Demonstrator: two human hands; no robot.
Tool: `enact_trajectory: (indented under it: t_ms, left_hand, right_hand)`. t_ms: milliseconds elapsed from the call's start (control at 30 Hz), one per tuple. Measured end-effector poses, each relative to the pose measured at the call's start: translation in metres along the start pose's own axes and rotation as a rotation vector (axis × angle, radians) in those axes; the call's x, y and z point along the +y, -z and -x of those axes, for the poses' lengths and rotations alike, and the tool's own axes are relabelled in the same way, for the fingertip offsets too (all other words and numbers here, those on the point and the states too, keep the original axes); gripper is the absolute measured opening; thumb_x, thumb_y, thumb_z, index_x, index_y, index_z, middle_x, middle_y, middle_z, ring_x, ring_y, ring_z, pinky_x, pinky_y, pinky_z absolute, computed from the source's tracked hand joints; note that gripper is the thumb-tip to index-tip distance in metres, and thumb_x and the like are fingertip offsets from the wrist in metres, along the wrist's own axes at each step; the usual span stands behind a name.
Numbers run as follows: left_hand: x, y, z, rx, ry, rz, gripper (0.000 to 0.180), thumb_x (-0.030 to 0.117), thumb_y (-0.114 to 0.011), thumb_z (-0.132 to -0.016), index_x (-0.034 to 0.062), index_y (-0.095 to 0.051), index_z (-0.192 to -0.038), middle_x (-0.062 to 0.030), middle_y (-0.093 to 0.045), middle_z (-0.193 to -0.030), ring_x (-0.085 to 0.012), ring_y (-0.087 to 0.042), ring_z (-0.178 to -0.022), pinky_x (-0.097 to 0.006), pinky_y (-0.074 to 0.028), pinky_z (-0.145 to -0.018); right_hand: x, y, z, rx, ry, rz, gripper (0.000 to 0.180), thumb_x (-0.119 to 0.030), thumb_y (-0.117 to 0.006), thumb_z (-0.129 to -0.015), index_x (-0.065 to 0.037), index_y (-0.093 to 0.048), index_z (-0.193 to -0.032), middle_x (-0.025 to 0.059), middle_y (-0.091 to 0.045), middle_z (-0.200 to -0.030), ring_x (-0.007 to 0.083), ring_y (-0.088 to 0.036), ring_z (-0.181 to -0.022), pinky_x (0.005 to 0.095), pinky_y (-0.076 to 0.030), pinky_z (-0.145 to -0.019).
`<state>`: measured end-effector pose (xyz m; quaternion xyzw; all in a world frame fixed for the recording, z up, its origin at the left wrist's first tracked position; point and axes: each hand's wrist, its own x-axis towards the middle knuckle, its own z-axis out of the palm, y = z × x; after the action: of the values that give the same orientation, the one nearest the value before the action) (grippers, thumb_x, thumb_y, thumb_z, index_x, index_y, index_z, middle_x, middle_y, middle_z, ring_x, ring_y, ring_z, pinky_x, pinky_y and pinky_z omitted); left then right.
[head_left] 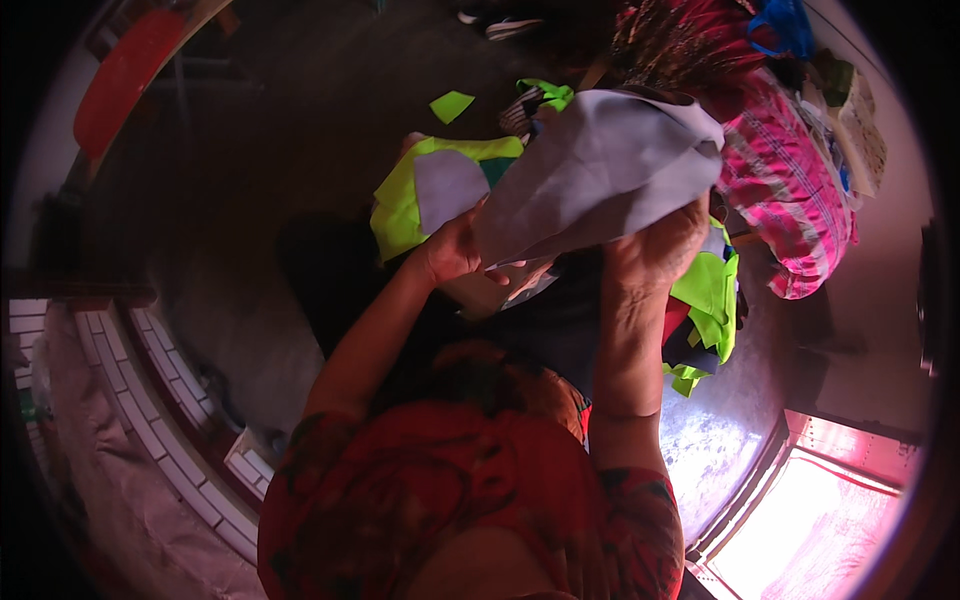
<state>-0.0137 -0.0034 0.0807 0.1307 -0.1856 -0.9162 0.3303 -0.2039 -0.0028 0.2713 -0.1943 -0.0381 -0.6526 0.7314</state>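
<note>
A large piece of grey cloth (610, 160) is raised in front of me, folded and bulging toward its right end. My left hand (458, 248) is closed on its lower left corner, with some fingers hidden behind it. Under the right side, my right hand (660, 245) grips the cloth with its fingers mostly out of sight. Behind the left hand lies fluorescent yellow-green cloth (400, 205) with a grey patch (450, 188) and a dark green part. More bright green cloth pieces (705, 300) hang beside my right forearm. A greyish-brown flat thing below the cloth is partly covered.
A small green scrap (452, 106) lies on the dark floor. To the right are a pink plaid cloth bundle (785, 190), dry broom-like bristles (660, 45) and a blue plastic bag (785, 28). A red rounded panel (125, 80) stands far left; shoes (512, 27) show at the top.
</note>
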Motion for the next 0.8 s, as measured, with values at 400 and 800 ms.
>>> enact_trajectory:
  t_ms: [400,800]
  left_hand:
    - [0.053,0.052,0.089,0.517,0.018,-0.378,0.062,0.058,-0.047,-0.090,0.0074,-0.052,-0.126,-0.0057,-0.061,-0.108,-0.0160,-0.063,-0.083,-0.032,-0.051,-0.051]
    - [0.079,0.064,0.122,0.673,0.225,-0.893,0.049,0.013,-0.075,-0.070,0.0061,-0.059,-0.116,-0.0060,-0.063,-0.097,-0.0153,-0.061,-0.078,-0.028,-0.049,-0.048]
  right_hand:
    - [0.009,0.089,0.019,0.227,0.008,0.122,0.037,-0.021,-0.044,-0.097,-0.001,-0.048,-0.128,0.0120,-0.051,-0.131,0.0260,-0.046,-0.123,0.0421,-0.030,-0.108]
    - [0.027,0.159,0.034,0.512,-0.011,0.234,0.039,-0.029,-0.038,-0.098,-0.004,-0.049,-0.127,0.0098,-0.053,-0.130,0.0249,-0.050,-0.119,0.0421,-0.035,-0.105]
